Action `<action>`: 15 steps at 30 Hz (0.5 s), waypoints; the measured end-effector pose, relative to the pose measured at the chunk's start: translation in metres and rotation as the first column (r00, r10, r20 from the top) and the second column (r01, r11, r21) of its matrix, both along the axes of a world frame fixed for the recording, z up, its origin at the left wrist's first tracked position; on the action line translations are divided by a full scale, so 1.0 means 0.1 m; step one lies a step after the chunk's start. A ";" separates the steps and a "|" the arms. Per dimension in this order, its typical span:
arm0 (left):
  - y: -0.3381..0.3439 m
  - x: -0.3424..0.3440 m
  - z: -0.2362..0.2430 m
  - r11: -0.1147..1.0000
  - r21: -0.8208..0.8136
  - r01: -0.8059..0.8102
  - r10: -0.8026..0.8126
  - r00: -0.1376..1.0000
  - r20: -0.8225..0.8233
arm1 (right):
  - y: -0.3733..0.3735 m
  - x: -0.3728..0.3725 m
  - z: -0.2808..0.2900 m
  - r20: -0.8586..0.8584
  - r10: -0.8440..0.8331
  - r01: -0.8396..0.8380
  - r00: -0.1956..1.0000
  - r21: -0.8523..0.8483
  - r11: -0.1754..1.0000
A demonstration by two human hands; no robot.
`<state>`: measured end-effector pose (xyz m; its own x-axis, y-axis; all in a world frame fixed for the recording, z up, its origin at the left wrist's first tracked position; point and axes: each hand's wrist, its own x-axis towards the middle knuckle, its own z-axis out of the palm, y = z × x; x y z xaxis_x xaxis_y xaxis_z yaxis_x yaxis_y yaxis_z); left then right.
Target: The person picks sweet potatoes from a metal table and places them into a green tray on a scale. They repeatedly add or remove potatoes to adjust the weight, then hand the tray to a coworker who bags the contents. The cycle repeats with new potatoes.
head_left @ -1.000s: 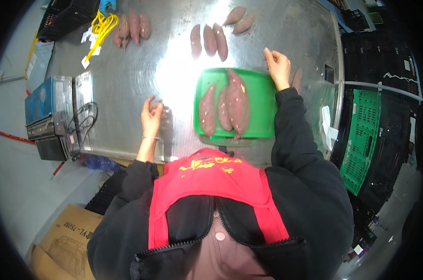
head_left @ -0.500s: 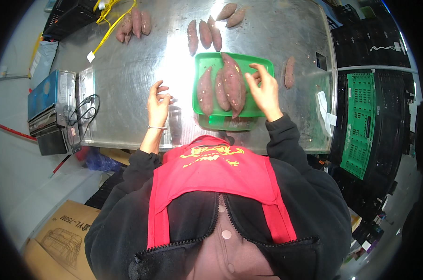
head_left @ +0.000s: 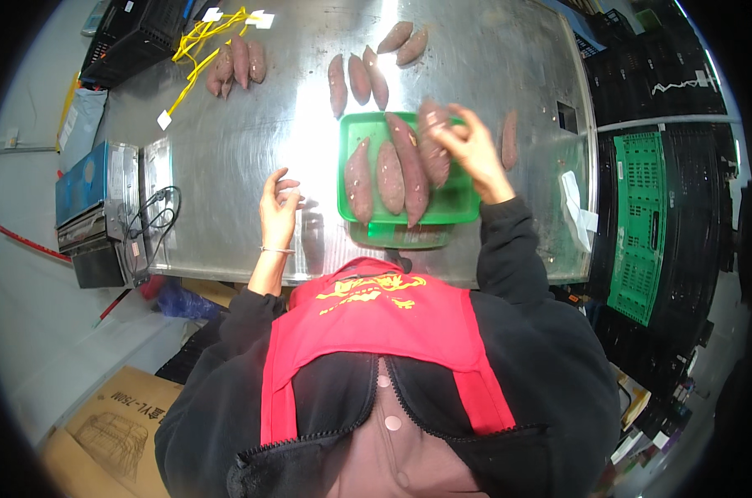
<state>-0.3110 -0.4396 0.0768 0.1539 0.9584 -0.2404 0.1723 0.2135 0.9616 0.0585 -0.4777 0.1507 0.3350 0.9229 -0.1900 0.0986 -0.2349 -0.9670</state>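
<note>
A shallow green tray (head_left: pixel 459 214) lies near the front edge of the metal table, with several reddish-purple sweet potatoes (head_left: pixel 390 178) side by side in it. At the tray's right side my right hand (head_left: pixel 473 149) grips one sweet potato (head_left: pixel 433 158) by its upper part. That potato is tilted and slightly blurred, and its lower end is over the tray. My left hand (head_left: pixel 279 207) hovers left of the tray above the table, fingers apart and loosely bent, holding nothing.
Loose sweet potatoes (head_left: pixel 359 80) lie beyond the tray, with another group (head_left: pixel 240 62) at far left beside yellow straps (head_left: pixel 195 66). One more (head_left: pixel 509 141) lies right of the tray. A blue-topped device (head_left: pixel 85 187) with a black cord stands left; green and black crates (head_left: pixel 639 224) stand right.
My right hand has gone from open beside the tray to closed on a sweet potato, which has shifted right, apart from its neighbour. The left hand has hardly moved.
</note>
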 end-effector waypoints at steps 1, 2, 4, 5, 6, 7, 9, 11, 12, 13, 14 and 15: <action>0.04 -0.01 -0.01 1.000 -0.014 -0.012 0.012 1.000 -0.015 | 0.10 0.26 -0.04 -0.048 -0.047 0.049 0.998 0.051 0.997; 0.08 -0.01 -0.02 1.000 -0.016 -0.019 0.019 1.000 -0.004 | 0.24 0.53 -0.09 0.090 -0.134 0.131 0.987 0.043 0.990; 0.24 0.04 -0.05 1.000 -0.008 -0.018 0.018 1.000 -0.010 | 0.53 1.05 -0.24 0.413 -0.234 0.249 0.880 0.018 0.968; 0.32 0.07 -0.05 1.000 -0.005 -0.019 0.019 1.000 -0.009 | 0.66 1.30 -0.33 0.603 -0.236 0.304 0.762 -0.010 0.953; 0.44 0.12 -0.06 0.999 0.041 0.013 -0.011 0.999 -0.045 | 0.78 1.50 -0.45 0.679 -0.197 0.329 0.707 -0.069 0.942; 0.59 0.19 -0.06 0.995 0.085 0.046 -0.039 0.996 -0.079 | 0.89 1.65 -0.60 0.748 -0.149 0.346 0.646 -0.113 0.932; 0.90 0.37 -0.06 0.974 0.185 0.129 -0.096 0.980 -0.175 | 1.00 1.83 -0.93 0.826 -0.041 0.356 0.562 -0.197 0.914; 1.19 0.59 -0.06 0.928 0.287 0.237 -0.151 0.944 -0.292 | 1.06 1.92 -1.18 0.848 0.075 0.351 0.525 -0.295 0.889; 1.31 0.72 -0.07 0.913 0.319 0.253 -0.159 0.943 -0.294 | 1.06 1.93 -1.26 0.839 0.090 0.334 0.537 -0.309 0.891; 1.43 0.85 -0.09 0.909 0.310 0.280 -0.174 0.928 -0.329 | 1.08 1.93 -1.31 0.835 0.082 0.346 0.543 -0.312 0.885; 1.56 0.97 -0.11 0.896 0.319 0.308 -0.189 0.916 -0.354 | 1.11 1.92 -1.33 0.830 0.079 0.367 0.552 -0.327 0.871; 1.68 1.08 -0.14 0.876 0.345 0.338 -0.205 0.907 -0.367 | 1.13 1.89 -1.32 0.824 0.074 0.389 0.561 -0.342 0.855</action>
<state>-0.2031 -0.2720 0.0628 0.4030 0.9128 0.0665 0.4692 -0.2684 0.8413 0.2472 -0.3652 0.0183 0.6861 0.7166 -0.1256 0.6701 -0.6896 -0.2745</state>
